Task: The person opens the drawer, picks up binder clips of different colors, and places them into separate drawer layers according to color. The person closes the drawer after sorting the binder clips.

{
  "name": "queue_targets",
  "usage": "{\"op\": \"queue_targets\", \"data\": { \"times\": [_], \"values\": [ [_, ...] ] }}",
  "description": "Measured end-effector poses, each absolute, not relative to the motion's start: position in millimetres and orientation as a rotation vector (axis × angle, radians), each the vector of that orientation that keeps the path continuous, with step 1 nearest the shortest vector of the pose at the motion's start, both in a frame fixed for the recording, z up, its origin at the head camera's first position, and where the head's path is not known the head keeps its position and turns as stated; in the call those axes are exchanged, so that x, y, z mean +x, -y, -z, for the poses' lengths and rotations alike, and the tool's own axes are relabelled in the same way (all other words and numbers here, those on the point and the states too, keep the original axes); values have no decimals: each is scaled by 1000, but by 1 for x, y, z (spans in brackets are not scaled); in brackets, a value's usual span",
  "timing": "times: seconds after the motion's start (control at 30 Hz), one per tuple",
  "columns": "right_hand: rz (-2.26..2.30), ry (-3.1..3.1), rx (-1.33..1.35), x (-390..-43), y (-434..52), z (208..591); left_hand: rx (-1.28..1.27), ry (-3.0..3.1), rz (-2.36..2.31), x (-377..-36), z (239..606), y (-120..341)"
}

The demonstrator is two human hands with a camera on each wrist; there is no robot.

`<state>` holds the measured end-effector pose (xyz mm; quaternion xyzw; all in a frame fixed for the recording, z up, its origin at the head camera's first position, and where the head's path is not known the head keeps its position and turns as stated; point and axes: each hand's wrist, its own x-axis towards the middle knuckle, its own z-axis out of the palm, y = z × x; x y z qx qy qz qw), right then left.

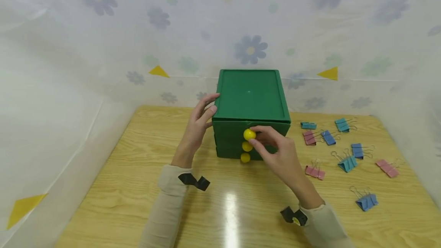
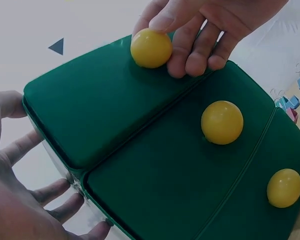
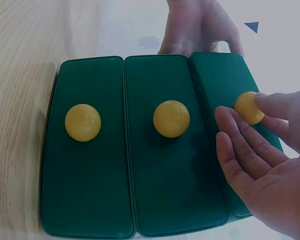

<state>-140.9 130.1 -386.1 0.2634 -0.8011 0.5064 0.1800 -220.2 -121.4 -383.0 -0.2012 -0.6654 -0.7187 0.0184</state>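
Note:
A small green drawer box (image 1: 249, 95) stands on the table, with three drawer fronts stacked one above another. Each front bears a round yellow knob. My right hand (image 1: 280, 152) pinches the top knob (image 2: 151, 48) between thumb and forefinger, its other fingers held close to the top drawer front (image 2: 90, 105). That front juts out slightly past the ones below. Below it, the middle knob (image 3: 171, 119) and bottom knob (image 3: 83, 123) are untouched. My left hand (image 1: 200, 121) steadies the box's left side, fingers spread along it and thumb near the front corner.
To the right of the box, several binder clips lie scattered on the wooden table (image 1: 138, 186), among them a teal one (image 1: 347, 163), a pink one (image 1: 387, 167) and a blue one (image 1: 367, 202). A flower-patterned sheet (image 1: 206, 30) hangs behind the table.

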Motion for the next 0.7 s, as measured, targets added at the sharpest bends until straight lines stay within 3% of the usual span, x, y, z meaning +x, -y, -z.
{"op": "queue_targets", "data": {
  "times": [0.7],
  "values": [
    [-1396, 2295, 789, -109, -136, 384, -659, 2138, 2249, -221, 380, 129]
  ]
}}
